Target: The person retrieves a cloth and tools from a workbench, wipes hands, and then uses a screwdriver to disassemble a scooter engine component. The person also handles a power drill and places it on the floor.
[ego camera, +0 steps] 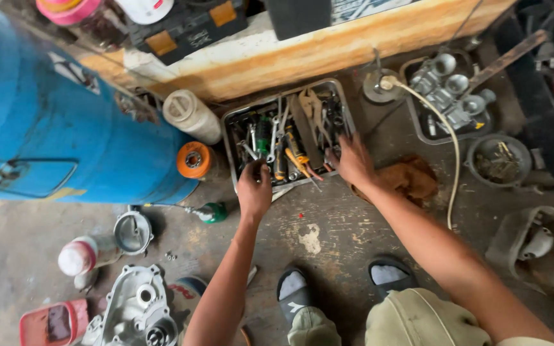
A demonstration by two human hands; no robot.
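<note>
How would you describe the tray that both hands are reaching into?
Below the wooden bench edge, right of the big blue drum, a metal tray sits on the floor. Unlike the tray of grey engine parts further right, it holds wrenches and orange-handled pliers.

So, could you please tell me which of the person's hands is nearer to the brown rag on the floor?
Right. The right hand reaches into the tool tray just left of the brown rag; the left hand is at the tray's near edge, farther left.
</note>
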